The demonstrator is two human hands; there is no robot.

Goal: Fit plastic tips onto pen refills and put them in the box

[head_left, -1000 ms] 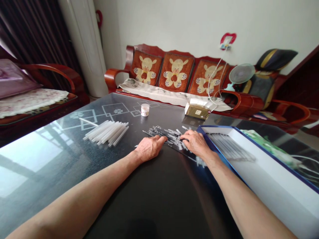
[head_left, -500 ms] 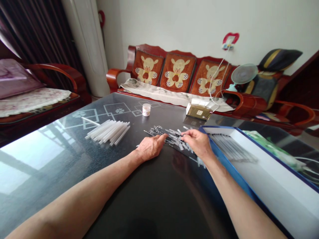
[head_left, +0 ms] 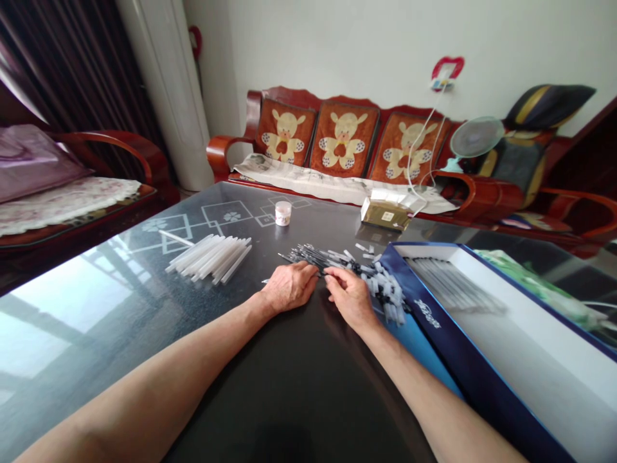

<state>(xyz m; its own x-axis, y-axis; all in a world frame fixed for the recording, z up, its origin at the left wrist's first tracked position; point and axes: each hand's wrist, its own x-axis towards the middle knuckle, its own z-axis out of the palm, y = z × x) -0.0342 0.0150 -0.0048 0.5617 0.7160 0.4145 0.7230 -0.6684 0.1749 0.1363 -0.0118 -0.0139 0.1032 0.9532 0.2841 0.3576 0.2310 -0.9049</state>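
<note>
My left hand (head_left: 292,286) is closed low over the table, fingers curled around what looks like a slim pen. A pale tip (head_left: 265,281) pokes out behind it, and the rest is hidden by the hand. Close against its fingertips, my right hand (head_left: 351,294) pinches a small dark pen part (head_left: 322,274). Just beyond the hands lies a heap of dark, thin pen parts with metal tips (head_left: 308,253). Right of my right hand is a pile of short translucent and black pen pieces (head_left: 385,286). White pen tubes (head_left: 212,257) lie stacked on the left.
An open blue box (head_left: 427,321) with a white inside stands at the right, holding a row of clear pens (head_left: 448,283). A small white tub (head_left: 283,213) and a gold tissue box (head_left: 384,215) stand farther back on the dark glossy table (head_left: 289,386). Behind is a wooden sofa (head_left: 222,151).
My right hand has moved left from the pile of short pieces to my left hand's fingertips, bringing a small dark part. My left hand has hardly moved.
</note>
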